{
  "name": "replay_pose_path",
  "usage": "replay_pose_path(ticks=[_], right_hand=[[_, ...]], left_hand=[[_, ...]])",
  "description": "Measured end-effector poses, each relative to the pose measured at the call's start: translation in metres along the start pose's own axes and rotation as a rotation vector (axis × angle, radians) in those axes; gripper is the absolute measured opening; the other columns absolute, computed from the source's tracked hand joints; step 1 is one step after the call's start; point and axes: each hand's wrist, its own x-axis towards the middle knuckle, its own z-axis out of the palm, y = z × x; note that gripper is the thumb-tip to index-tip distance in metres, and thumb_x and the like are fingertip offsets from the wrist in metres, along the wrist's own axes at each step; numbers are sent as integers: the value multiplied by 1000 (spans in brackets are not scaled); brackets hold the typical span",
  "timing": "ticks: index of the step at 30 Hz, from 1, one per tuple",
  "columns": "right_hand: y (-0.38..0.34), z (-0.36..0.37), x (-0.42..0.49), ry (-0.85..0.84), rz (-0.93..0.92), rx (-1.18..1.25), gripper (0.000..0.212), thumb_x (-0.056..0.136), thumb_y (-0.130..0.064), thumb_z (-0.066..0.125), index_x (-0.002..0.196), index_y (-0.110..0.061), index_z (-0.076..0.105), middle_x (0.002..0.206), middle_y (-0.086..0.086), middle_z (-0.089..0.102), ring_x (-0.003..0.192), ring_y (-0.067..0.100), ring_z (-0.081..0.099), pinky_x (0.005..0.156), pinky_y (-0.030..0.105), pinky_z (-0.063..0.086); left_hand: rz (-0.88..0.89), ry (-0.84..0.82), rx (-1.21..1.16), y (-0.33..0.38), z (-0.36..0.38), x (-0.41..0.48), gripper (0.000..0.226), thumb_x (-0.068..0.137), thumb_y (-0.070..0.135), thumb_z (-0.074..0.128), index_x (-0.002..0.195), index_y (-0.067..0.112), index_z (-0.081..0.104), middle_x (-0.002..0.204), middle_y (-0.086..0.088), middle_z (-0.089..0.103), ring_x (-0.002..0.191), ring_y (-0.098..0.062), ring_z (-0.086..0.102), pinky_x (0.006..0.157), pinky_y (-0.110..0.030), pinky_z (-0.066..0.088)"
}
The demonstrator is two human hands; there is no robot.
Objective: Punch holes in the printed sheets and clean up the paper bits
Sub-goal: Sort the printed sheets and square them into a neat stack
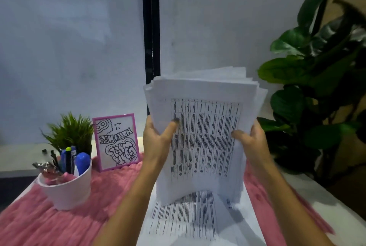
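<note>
Both forearms come up from the near edge of the desk [346, 212] and meet around a stack of printed sheets [204, 127]. Between the forearms, flat on the desk, lie loose printed sheets [188, 216] with the same table of dark text.

The stack stands upright, near the middle of the desk, with its lower edge resting on these loose sheets. The lower part bends a little, and the upper edges of the pages are uneven and fan apart. The left hand [156, 139] grips the left edge of the stack, its thumb lying across the front page. The right hand [251, 139] grips the right edge in the same way, thumb on the front. The other fingers are hidden behind the paper.

A pink furry cloth [59, 226] covers the desk from the left side and passes under the papers. On it, toward the left edge, stands a white pot [67, 188] with pens [68, 158] and a blue marker [82, 161] inside. Behind the pot is a small green plant [69, 131], and just beside it a pink-framed drawing [116, 143] stands upright. At the far right corner grows a large leafy plant [316, 79].
</note>
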Motion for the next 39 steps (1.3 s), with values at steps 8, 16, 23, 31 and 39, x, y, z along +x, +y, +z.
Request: replay_pose_path(ticks=[8,16,23,31,39], right_hand=[[-20,0,0,-125,97,-98,25,92,0,56,104,-22,56,109,3,66,104,23,65,96,50,51],[1,-8,-19,-31,165,5,24,87,-11,65,110,-16,65,107,4,73,101,25,69,92,55,53],[7,9,-29,115,87,77,22,93,-6,59,101,-25,65,98,1,72,94,22,69,79,42,59],[40,10,-44,65,273,29,15,91,-11,64,105,-16,69,101,3,75,96,23,69,89,46,54],[18,-4,-38,54,91,-7,53,85,-3,68,128,-27,48,115,5,67,96,19,71,81,41,59]], left_hand=[[89,-22,97,16,11,1,38,92,20,65,123,17,45,104,5,60,85,-2,62,62,-8,51],[39,-21,112,-1,-6,-22,58,84,54,66,128,28,38,126,1,55,106,-8,61,91,-24,52],[98,104,180,1,7,-29,20,97,18,58,112,19,44,94,10,59,70,4,59,63,-22,56],[-123,28,240,-30,1,-55,73,81,63,60,135,15,47,145,-7,49,132,-22,49,108,-45,44],[-134,-30,200,-42,-9,-53,41,92,24,64,129,13,51,123,-8,63,105,-12,63,86,-30,58]])
